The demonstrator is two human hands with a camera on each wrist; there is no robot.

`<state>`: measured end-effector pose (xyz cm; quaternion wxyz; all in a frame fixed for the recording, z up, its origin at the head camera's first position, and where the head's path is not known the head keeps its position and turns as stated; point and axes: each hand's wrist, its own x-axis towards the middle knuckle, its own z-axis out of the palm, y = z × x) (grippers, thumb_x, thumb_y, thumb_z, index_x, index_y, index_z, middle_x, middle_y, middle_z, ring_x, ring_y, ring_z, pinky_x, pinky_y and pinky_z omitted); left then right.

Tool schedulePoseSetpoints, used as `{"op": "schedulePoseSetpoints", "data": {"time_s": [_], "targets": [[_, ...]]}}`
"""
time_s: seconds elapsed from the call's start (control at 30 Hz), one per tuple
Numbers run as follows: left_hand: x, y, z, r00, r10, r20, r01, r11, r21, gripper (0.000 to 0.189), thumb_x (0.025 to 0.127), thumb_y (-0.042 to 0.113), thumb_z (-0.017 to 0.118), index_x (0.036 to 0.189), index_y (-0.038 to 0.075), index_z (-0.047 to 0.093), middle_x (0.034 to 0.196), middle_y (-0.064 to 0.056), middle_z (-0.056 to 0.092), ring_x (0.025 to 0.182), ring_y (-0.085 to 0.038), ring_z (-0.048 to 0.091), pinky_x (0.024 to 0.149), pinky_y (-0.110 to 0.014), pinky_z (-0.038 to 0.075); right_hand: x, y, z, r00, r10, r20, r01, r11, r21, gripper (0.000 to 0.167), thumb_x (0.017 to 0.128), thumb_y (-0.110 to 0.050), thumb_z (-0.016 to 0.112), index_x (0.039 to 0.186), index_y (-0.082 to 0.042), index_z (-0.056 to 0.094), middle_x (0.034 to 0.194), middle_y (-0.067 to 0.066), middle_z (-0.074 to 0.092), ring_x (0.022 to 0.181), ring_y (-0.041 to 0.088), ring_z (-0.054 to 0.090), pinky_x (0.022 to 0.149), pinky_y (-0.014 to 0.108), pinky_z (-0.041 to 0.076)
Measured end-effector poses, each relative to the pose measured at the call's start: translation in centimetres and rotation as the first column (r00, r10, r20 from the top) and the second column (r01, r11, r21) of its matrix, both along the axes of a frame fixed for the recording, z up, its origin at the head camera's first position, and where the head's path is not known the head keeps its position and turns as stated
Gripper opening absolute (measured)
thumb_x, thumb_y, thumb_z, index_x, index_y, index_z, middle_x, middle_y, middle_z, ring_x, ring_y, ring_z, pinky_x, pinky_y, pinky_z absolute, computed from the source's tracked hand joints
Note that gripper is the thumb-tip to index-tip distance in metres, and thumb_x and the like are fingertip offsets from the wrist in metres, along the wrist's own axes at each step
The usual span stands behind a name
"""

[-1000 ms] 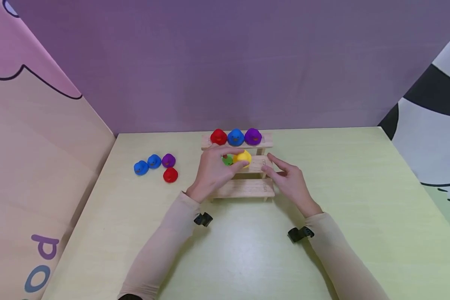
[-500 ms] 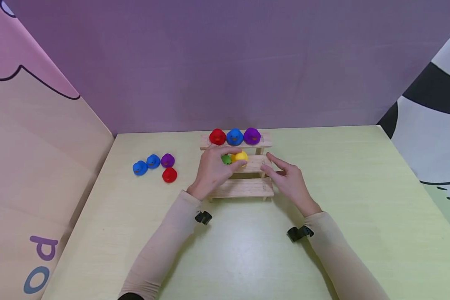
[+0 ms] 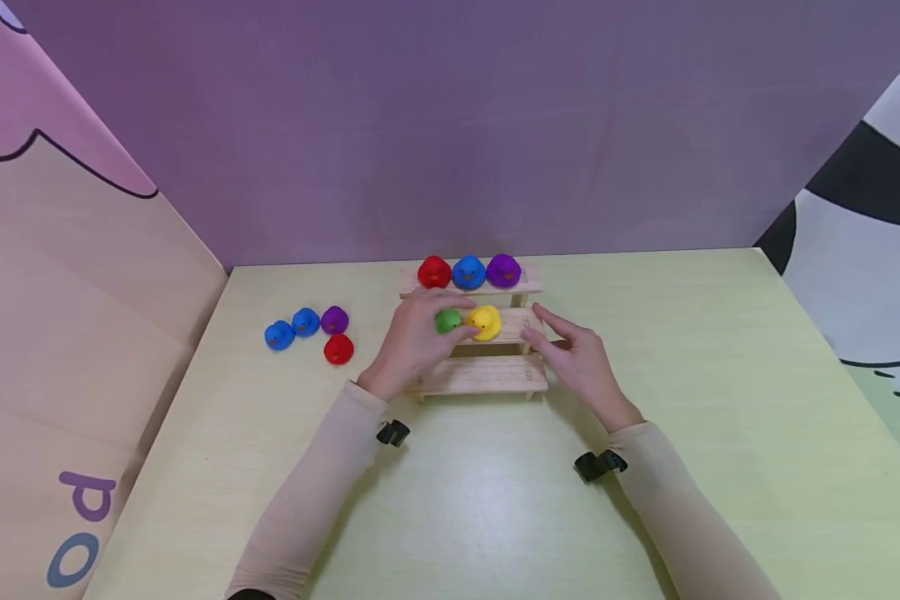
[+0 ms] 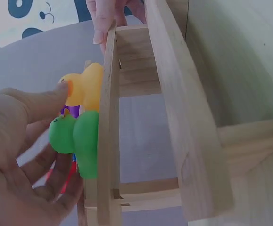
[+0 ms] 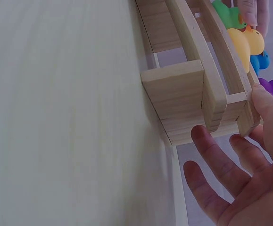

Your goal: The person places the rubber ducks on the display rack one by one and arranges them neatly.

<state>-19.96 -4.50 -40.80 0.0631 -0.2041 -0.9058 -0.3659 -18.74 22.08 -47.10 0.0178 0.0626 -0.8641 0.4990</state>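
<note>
A green rubber duck (image 3: 448, 320) and a yellow rubber duck (image 3: 484, 322) sit side by side on the middle tier of a wooden three-step stand (image 3: 483, 377). My left hand (image 3: 418, 335) is around the green duck's side, fingers behind and thumb in front. In the left wrist view, the thumb tip of the left hand (image 4: 28, 136) is at the yellow duck's beak, and its fingers are loosely spread. My right hand (image 3: 581, 362) holds the right end of the middle tier between thumb and index finger; its other fingers extend below, as the right wrist view shows.
Red (image 3: 434, 272), blue (image 3: 468, 272) and purple (image 3: 504, 271) ducks line the top tier. Left of the stand, two blue ducks (image 3: 292, 328), a purple duck (image 3: 334, 320) and a red duck (image 3: 338, 349) rest on the table (image 3: 480, 500). A purple wall (image 3: 450, 133) rises behind.
The yellow duck has turned to face forward on the middle tier. My left hand has drawn back slightly left, uncovering more of both ducks. The right hand stays put.
</note>
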Motion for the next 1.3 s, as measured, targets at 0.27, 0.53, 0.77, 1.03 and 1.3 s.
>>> {"op": "schedulePoseSetpoints", "data": {"time_s": [0.27, 0.53, 0.77, 1.03, 1.3], "targets": [[0.6, -0.8, 0.1, 0.999, 0.017, -0.033, -0.018, 0.999, -0.027, 0.035, 0.093, 0.022, 0.085, 0.126, 0.015, 0.079, 0.13, -0.003, 0.076, 0.129, -0.027, 0.063, 0.117, -0.053, 0.046, -0.1, 0.0, 0.0, 1.0, 0.002, 0.001, -0.002, 1.0, -0.008, 0.064, 0.103, -0.047, 0.07, 0.157, -0.017, 0.054, 0.163, 0.014, 0.05, 0.11, 0.04, 0.077, 0.06, 0.022, 0.055], [0.9, -2.0, 0.6, 0.998, -0.056, -0.013, 0.056, 0.998, 0.001, 0.036, 0.095, 0.012, 0.08, 0.13, 0.013, 0.077, 0.137, -0.004, 0.073, 0.138, -0.027, 0.06, 0.122, -0.052, 0.043, 0.0, 0.1, 0.2, 1.0, 0.007, -0.002, -0.007, 1.0, -0.001, 0.063, 0.103, -0.046, 0.069, 0.157, -0.016, 0.054, 0.163, 0.014, 0.05, 0.107, 0.04, 0.078, 0.056, 0.023, 0.052], [0.5, -0.5, 1.2, 0.993, -0.113, -0.038, 0.11, 0.99, -0.088, 0.042, 0.095, 0.025, 0.081, 0.136, 0.015, 0.074, 0.141, -0.002, 0.071, 0.137, -0.026, 0.059, 0.121, -0.051, 0.044, 0.0, 0.2, 0.2, 1.0, -0.005, -0.002, 0.005, 1.0, -0.005, 0.063, 0.103, -0.046, 0.069, 0.157, -0.017, 0.054, 0.163, 0.015, 0.05, 0.108, 0.041, 0.077, 0.058, 0.022, 0.053], [0.0, 0.6, 1.2, 0.991, -0.129, -0.034, 0.122, 0.978, -0.168, 0.037, 0.097, 0.026, 0.081, 0.132, 0.014, 0.077, 0.129, -0.001, 0.078, 0.126, -0.025, 0.064, 0.109, -0.041, 0.054, 0.1, -0.2, 0.0, 1.0, 0.008, 0.015, -0.007, 1.0, -0.013, 0.063, 0.103, -0.047, 0.069, 0.157, -0.019, 0.054, 0.163, 0.014, 0.05, 0.11, 0.039, 0.077, 0.063, 0.02, 0.055], [0.0, 0.8, 1.5, 0.995, -0.089, -0.054, 0.078, 0.981, -0.178, 0.034, 0.095, 0.027, 0.083, 0.126, 0.014, 0.08, 0.123, -0.002, 0.079, 0.119, -0.024, 0.064, 0.1, -0.039, 0.056, 0.1, -0.1, 0.2, 1.0, 0.003, 0.023, -0.002, 1.0, -0.012, 0.064, 0.103, -0.049, 0.069, 0.158, -0.019, 0.054, 0.163, 0.015, 0.049, 0.109, 0.039, 0.077, 0.056, 0.023, 0.051]]}}
